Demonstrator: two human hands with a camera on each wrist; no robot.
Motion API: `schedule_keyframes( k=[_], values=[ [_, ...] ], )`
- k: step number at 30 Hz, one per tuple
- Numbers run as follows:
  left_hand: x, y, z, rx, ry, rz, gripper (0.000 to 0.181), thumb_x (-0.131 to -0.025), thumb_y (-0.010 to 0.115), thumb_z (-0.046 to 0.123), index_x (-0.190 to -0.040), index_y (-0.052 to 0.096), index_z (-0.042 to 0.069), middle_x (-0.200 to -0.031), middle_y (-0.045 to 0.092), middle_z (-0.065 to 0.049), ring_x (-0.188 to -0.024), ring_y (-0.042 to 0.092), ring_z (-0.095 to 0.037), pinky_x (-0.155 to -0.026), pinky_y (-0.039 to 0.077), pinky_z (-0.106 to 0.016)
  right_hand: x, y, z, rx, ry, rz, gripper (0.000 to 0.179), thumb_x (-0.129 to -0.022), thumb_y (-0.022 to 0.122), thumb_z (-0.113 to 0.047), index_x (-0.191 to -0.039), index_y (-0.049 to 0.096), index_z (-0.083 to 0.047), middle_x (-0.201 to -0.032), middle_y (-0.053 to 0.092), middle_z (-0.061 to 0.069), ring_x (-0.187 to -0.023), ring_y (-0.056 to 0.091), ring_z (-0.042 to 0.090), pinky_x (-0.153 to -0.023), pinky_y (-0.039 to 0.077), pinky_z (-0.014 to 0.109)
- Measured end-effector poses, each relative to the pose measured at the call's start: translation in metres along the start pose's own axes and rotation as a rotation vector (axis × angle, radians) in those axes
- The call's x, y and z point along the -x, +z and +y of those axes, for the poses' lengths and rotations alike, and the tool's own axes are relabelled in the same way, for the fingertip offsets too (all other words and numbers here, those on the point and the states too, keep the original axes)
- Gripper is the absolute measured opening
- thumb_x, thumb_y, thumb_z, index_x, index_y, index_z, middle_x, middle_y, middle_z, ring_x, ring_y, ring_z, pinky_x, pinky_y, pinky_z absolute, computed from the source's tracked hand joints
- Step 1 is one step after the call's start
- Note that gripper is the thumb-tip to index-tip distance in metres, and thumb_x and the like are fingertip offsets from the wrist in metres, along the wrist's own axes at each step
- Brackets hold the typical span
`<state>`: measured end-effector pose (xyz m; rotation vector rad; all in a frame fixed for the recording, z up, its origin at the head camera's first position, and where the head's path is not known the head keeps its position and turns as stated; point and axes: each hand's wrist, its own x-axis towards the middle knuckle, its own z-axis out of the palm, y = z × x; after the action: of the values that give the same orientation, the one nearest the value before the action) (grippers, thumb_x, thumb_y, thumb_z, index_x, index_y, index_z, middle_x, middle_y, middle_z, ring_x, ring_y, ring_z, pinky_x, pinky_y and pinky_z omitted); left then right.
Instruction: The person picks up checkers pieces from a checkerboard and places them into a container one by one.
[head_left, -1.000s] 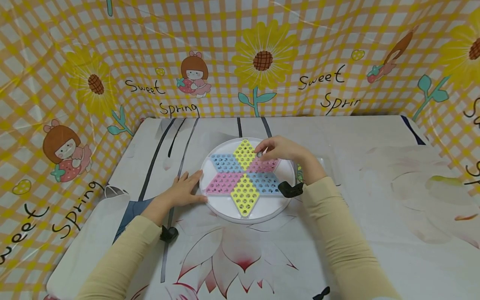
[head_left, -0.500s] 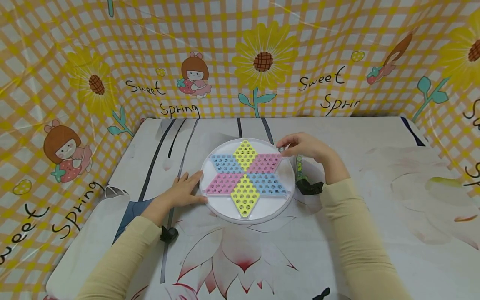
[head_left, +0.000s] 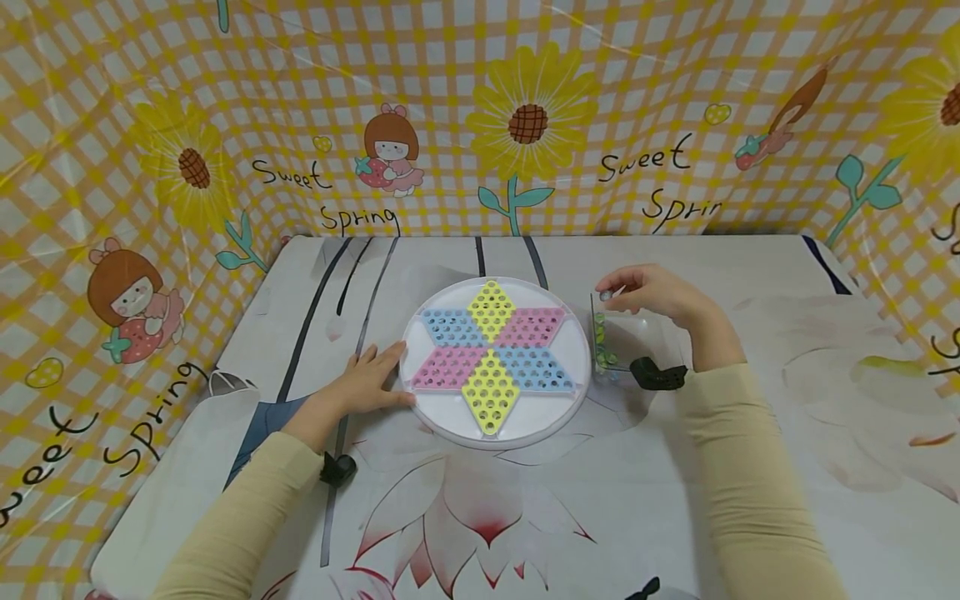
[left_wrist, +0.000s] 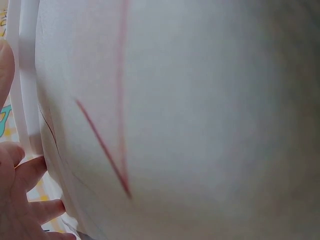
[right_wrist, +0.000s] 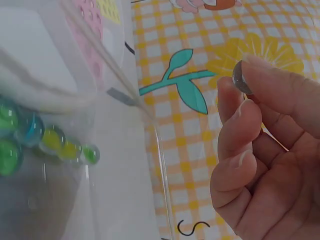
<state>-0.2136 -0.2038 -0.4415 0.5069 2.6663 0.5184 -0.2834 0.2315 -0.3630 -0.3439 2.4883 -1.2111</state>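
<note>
A glass marble [right_wrist: 241, 80], clear to greyish, is pinched between the thumb and index finger of my right hand [head_left: 660, 293]. That hand hovers over the far end of a clear plastic box [right_wrist: 163, 180]. Green, yellow and blue marbles [right_wrist: 52, 139] lie along the box's left side. To its left stands the round white Chinese checkers board [head_left: 438, 415], with a star of yellow, pink and blue perforated sections. Whether each hole holds a marble is too small to tell. My left hand [head_left: 362, 385] rests against the board's left edge, fingers spread.
The table [head_left: 750, 400] wears a white cover with a printed flower and dark lines. A yellow checked cloth [head_left: 450, 50] hangs behind and at both sides. A small black object [head_left: 643, 588] lies at the front edge.
My right hand has moved right, from over the board's pink far-right section to over the clear box, with the marble still pinched. My left hand has not moved.
</note>
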Motion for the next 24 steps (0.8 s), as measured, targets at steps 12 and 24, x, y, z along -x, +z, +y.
schedule_keyframes(
  k=[12,24],
  values=[
    [-0.001,0.001,0.001,-0.005,-0.002,0.000,0.097,-0.079,0.062,0.054,-0.147,0.013,0.005,-0.153,0.014,-0.013,-0.137,0.003,-0.044,-0.106,0.001,-0.062,0.013,-0.022,0.025,0.037,0.037,0.018,0.040,-0.086,0.064,-0.023,-0.118,0.055,0.000,-0.097,0.057,0.000,-0.082,0.051,0.017,-0.069,0.043,0.030],
    [0.000,0.000,0.002,-0.002,-0.014,-0.002,0.097,-0.079,0.063,0.053,-0.147,0.013,0.005,-0.153,0.014,-0.013,-0.137,0.004,-0.044,-0.106,0.001,-0.062,0.020,-0.031,0.045,0.052,0.080,-0.005,0.048,-0.087,0.063,-0.025,-0.122,0.051,0.004,-0.097,0.060,-0.002,-0.085,0.052,0.014,-0.073,0.043,0.030]
  ],
)
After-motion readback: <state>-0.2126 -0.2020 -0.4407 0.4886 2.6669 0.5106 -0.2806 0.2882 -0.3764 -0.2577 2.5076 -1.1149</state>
